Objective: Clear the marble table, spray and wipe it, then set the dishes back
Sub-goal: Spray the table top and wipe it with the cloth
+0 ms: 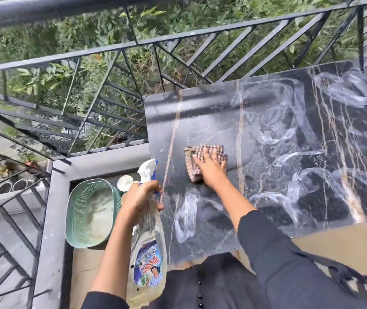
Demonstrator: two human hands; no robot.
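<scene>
Nearest us, our left hand point(141, 198) grips the spray bottle point(148, 246); our right hand point(211, 169) presses flat on the cloth point(202, 152), unwiped foam streaks point(300, 157) lying rightward across the counter point(200, 112).

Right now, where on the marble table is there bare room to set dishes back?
Almost all of the marble table is bare: the far strip by the railing and the streaky right half. Only the near-left is taken, by the right hand on the cloth.

One marble table point(211, 121), one cloth point(202, 152), one spray bottle point(149, 237) — one green basket point(90, 214) (floor-level), two hands.
</scene>
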